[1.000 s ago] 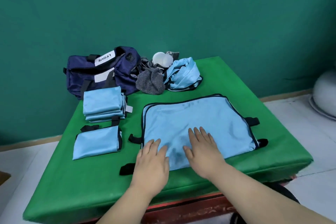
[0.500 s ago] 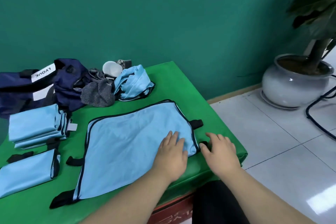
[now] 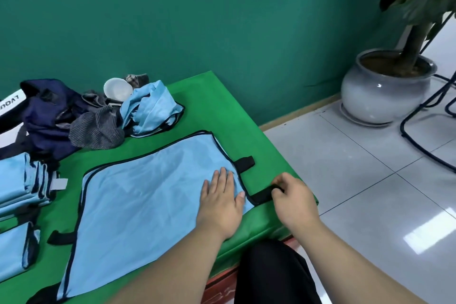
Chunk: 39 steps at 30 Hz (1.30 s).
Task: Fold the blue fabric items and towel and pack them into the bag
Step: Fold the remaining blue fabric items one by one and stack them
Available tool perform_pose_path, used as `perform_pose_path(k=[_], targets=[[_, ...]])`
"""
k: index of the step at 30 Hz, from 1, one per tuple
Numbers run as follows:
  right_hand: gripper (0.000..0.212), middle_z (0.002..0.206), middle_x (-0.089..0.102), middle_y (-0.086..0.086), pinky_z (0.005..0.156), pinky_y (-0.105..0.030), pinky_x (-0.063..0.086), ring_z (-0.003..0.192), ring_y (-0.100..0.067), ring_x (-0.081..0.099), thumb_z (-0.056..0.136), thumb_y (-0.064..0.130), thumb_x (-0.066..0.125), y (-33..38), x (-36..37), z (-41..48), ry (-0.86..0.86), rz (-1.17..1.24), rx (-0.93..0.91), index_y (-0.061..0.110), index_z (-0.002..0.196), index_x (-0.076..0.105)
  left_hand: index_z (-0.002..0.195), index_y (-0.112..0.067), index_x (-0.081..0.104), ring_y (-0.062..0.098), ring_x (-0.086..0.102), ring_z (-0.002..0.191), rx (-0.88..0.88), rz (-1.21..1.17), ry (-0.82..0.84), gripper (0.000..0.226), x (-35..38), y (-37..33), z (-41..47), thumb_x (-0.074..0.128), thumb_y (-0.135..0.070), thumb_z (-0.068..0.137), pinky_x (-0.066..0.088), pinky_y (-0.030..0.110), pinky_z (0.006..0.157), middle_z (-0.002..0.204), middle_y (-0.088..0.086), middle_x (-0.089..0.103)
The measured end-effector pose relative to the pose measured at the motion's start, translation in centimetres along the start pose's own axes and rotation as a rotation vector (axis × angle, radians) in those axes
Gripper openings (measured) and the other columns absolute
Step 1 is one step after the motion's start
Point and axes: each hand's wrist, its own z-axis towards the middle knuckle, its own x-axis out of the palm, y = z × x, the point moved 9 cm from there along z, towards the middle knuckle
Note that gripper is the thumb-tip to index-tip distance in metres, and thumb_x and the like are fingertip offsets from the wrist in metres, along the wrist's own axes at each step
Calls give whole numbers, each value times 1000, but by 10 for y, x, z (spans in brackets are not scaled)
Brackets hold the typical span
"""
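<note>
Fabric fold | left hand (image 3: 220,202) flat, fingers straight, anchoring blue sheet (image 3: 148,205) | right hand (image 3: 293,198), 3 o'clock, pinches black tab (image 3: 261,197), likely to fold.

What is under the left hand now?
The left hand presses flat on the spread blue fabric, which lies on the green table. Fabric beneath the palm is hidden. The right hand pinches a black strap.

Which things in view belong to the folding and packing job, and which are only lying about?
Job: flat blue fabric item under the left hand; its black strap, pinched by the right hand; crumpled blue fabric; folded blue stack; grey striped cloth, probably the towel; navy bag.
Lying about: white cup; grey plant pot; black cable on the floor.
</note>
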Motion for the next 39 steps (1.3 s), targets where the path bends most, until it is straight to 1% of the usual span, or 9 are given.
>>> perform_pose_path(k=[5,8,12,16,22,30,33,36,39], targets=[[24,92,68,3,85,-35,48,96,-23,59,81,15,62,11,2,-3,-36,-106,-122,18,103,70,155,-16,-16,15,-25,148,-7,38,17,66,3,0,1,7,-49,103,-10,45,122,162,0,-24],[36,104,67,3,90,-34,46,100,-21,55,81,24,59,23,11,5,82,-285,-196,20,116,66,155,-16,-17,16,-25,148,-1,55,9,67,3,-2,1,7,-49,103,-9,47,122,162,1,-25],[49,123,60,0,101,-36,44,119,-22,51,82,28,59,35,18,33,196,-206,-120,21,130,58,155,-16,-17,17,-25,148,2,58,-6,67,5,-2,3,7,-48,102,-9,48,122,162,1,-25],[50,127,63,-3,98,-36,48,118,-25,57,86,38,62,47,33,71,219,-168,-45,19,132,58,156,-16,-16,17,-24,149,6,55,-20,77,7,-2,4,-11,-53,88,-8,48,122,163,1,-23],[8,93,73,-2,81,-35,56,93,-27,66,89,27,64,59,54,100,274,-307,-85,22,89,70,156,-15,-16,17,-25,149,11,50,-25,82,7,-1,2,-17,-53,82,-10,48,122,163,1,-24],[7,90,71,1,79,-32,54,91,-24,65,88,19,64,43,47,114,206,-242,-41,21,82,68,155,-16,-18,17,-25,148,24,56,-26,78,9,-2,3,-16,-52,85,-10,48,122,162,0,-25],[2,95,70,3,81,-33,54,94,-22,64,88,23,67,44,51,109,204,-206,-73,25,88,66,155,-16,-18,17,-25,149,16,63,-16,77,10,-1,4,-14,-51,87,-8,49,122,162,0,-25],[25,106,62,4,84,-26,46,96,-15,59,88,26,71,45,44,100,197,-105,-105,20,112,66,155,-15,-19,18,-26,148,13,68,14,70,11,-1,5,-3,-48,96,-8,49,122,161,1,-27],[36,121,57,2,96,-30,47,108,-16,59,90,30,70,47,36,86,225,-56,-144,20,124,63,154,-14,-20,19,-28,147,9,62,70,67,11,-1,6,7,-46,102,-10,49,122,160,1,-29]])
